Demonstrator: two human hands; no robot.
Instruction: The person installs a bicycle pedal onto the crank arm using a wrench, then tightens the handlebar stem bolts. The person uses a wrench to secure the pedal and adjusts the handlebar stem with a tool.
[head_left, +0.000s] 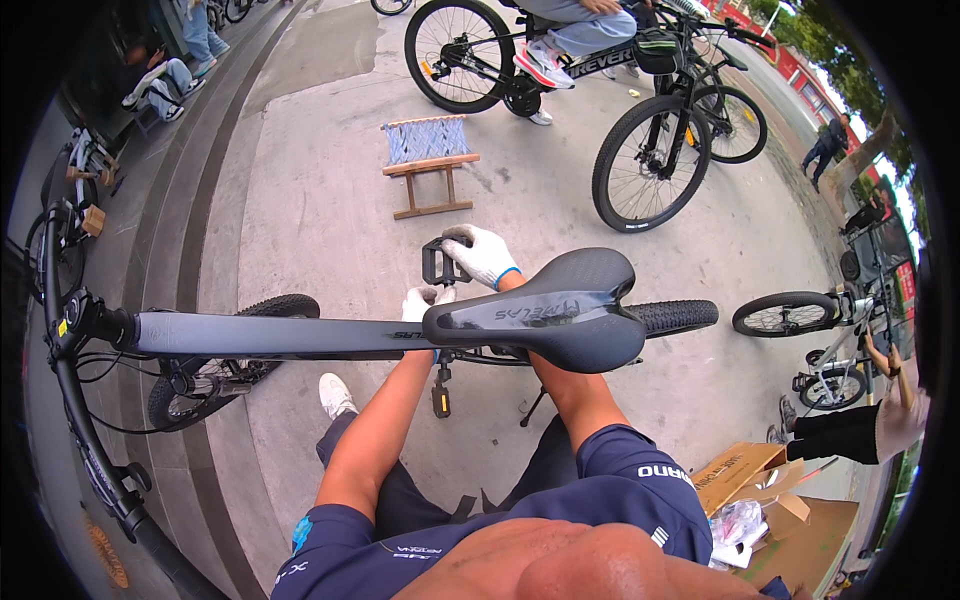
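Pedal (430,264) above outdoor concrete (310,180) is clamped by right fingers (461,236) (left fingers (418,299) obscured; I can't tell).

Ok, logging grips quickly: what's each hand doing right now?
Left hand: partly hidden, near the black pedal; grip unclear.
Right hand: holding that pedal.

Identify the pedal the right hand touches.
The black cage-shaped pedal beyond the grey top tube: the white-gloved right hand touches it, not the black pedal with orange reflector.
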